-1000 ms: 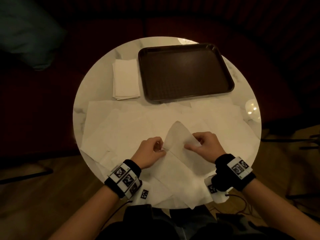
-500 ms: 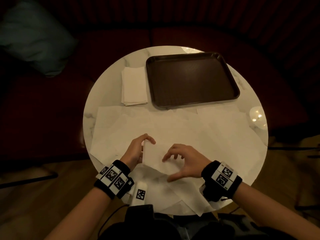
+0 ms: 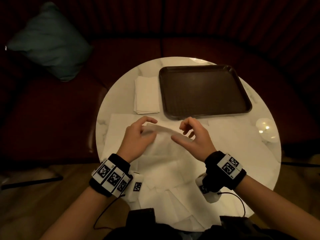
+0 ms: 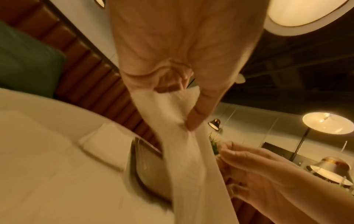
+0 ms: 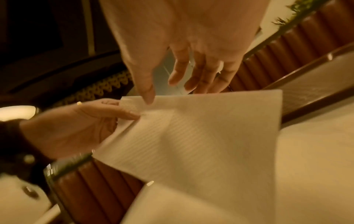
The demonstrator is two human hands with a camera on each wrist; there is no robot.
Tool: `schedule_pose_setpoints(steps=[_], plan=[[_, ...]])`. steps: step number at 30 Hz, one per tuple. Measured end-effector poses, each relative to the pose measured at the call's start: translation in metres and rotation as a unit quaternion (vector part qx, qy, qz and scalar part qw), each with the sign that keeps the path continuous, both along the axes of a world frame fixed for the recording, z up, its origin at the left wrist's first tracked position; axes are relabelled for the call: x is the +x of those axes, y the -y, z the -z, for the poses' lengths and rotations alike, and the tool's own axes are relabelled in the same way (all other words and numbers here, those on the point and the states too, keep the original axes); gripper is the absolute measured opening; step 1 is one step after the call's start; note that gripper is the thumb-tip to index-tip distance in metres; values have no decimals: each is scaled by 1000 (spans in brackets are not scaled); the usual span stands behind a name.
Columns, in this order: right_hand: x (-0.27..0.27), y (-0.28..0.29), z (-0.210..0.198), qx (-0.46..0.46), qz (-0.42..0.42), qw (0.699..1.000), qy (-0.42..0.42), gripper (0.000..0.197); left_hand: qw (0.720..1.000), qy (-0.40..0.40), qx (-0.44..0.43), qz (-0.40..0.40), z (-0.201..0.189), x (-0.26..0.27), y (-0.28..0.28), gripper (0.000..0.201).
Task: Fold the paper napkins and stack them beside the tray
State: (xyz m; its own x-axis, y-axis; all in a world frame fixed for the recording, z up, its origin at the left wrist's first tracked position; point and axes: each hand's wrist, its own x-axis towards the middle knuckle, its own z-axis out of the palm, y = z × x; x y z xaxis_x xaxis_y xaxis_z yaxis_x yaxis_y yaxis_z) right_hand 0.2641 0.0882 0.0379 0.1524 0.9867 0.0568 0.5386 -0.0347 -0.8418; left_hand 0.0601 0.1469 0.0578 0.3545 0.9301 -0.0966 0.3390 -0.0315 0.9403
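Folded napkin [image 3: 161, 130] is now lifting off the bench [image 3: 121, 94], left hand [image 3: 138, 135] pinching its corner. Right hand [image 3: 192, 135] is letting go, fingers spread; stack [image 3: 146, 95] beside the tray [image 3: 204, 90] is likely next

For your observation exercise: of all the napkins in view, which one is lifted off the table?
The folded napkin pinched by the left hand, above the flat unfolded sheets; the stack lies beside the tray.

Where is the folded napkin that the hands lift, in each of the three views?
Head: folded napkin at centre, seen edge-on between the left hand and the right hand.
Left wrist: long white strip hanging from the fingers, centre.
Right wrist: broad white sheet, centre.
Shared landmark: the tray behind it.
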Motion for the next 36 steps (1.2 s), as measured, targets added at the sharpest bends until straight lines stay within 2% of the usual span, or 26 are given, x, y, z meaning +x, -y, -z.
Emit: schedule_pose_setpoints(steps=[3,6,9,15,18,21,23,25,27,31,36], plan=[[-10,-17,-5,44,63,997,-21,29,995,49,48,-76,-9,-4,-19,22],[-17,-39,-3,39,117,992,-23,49,981,107,45,-152,-7,-4,-38,15],[-28,-63,6,-7,152,980,-128,61,956,167,16,-240,2,0,-55,17],[-56,-114,14,-51,111,966,-226,41,902,254,-30,-348,30,21,-81,20],[-57,-149,18,-73,127,958,-247,29,893,271,-76,-351,44,26,-94,27],[-47,-184,23,-55,117,969,-209,38,915,243,-112,-303,54,23,-108,39],[-39,-207,23,-62,81,979,-175,47,937,201,-96,-268,59,18,-120,45],[-32,-226,25,-81,47,986,-137,54,960,139,-53,-236,62,15,-132,40],[-25,-241,35,-110,26,988,-107,58,974,73,-26,-213,70,15,-144,27],[-15,-260,60,-150,21,987,-55,61,981,15,-69,-181,87,21,-158,17],[-6,-280,79,-196,-29,979,47,64,985,-62,-52,-152,97,36,-161,18]])
